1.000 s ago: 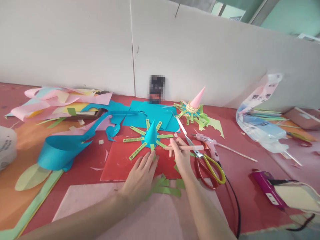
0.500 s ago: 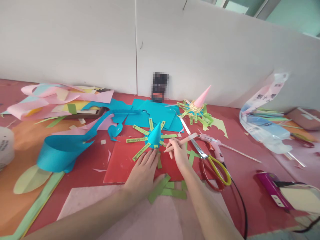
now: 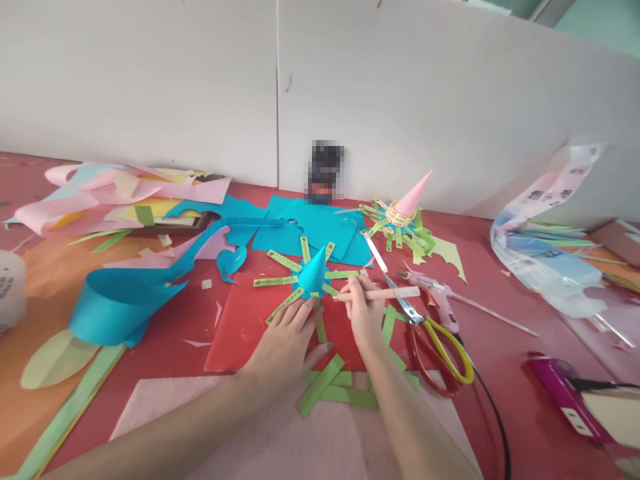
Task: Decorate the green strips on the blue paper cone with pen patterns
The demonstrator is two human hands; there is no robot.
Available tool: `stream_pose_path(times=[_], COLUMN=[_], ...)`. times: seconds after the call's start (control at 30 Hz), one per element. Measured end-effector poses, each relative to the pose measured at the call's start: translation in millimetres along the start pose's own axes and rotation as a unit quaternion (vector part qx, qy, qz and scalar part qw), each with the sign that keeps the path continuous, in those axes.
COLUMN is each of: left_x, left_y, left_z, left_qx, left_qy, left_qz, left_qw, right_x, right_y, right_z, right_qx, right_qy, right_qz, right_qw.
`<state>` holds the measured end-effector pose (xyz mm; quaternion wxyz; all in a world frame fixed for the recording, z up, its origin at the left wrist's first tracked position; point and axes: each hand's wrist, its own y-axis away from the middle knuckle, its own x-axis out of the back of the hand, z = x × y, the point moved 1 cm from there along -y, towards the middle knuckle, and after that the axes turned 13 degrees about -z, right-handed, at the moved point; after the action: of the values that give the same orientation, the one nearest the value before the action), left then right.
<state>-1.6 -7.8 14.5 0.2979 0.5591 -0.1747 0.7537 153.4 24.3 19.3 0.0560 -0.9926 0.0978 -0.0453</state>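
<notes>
A blue paper cone (image 3: 313, 272) stands at the centre of a ring of green paper strips, several bearing dark drawn marks and small stars. The ring rests on a red sheet (image 3: 235, 333). My left hand (image 3: 280, 337) lies flat with fingers stretched over the ring's near edge, touching the strips. In my right hand (image 3: 364, 317) is a pale pink pen (image 3: 395, 293), its tip close to a strip on the ring's right side. Loose green strips (image 3: 350, 397) lie below, between my forearms.
Scissors (image 3: 425, 333) and a pink glue gun (image 3: 440, 297) lie right of my right hand. A pink-coned paper piece (image 3: 413, 197) stands behind. Rolled blue paper (image 3: 113, 303) is at left, a plastic bag (image 3: 545, 260) and purple power strip (image 3: 570, 400) at right.
The pen has swung lower and flatter in my right hand, its tip now nearer the ring's right-hand strip. My left thumb has lifted off the loose green strips. The view has shifted slightly.
</notes>
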Motion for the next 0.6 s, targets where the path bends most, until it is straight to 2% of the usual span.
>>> stream_pose_path(times=[0.13,0.23,0.43,0.6], left_x=[-3.6,-3.1,1.2,-1.8], left_y=[-0.2,-0.4,0.4,0.3], left_z=[-2.9,-3.4,0.0,1.9], left_qx=[0.0,-0.002,0.0,0.015], left_qy=[-0.005,0.003,0.016,0.021], left_qz=[0.01,0.001,-0.024,-0.017], left_qw=[1.0,1.0,1.0,1.0], right_x=[-3.5,-5.4,-5.8,-4.9], right_y=[-1.2,-3.1,-5.3,-5.2], right_z=[-3.1,-4.0,-2.3,-4.9], right_qx=[0.004,-0.005,-0.021,-0.018], right_qy=[0.007,0.01,0.022,0.024], right_qz=[-0.074,-0.102,-0.103,-0.106], right_qw=[0.997,0.995,0.994,0.994])
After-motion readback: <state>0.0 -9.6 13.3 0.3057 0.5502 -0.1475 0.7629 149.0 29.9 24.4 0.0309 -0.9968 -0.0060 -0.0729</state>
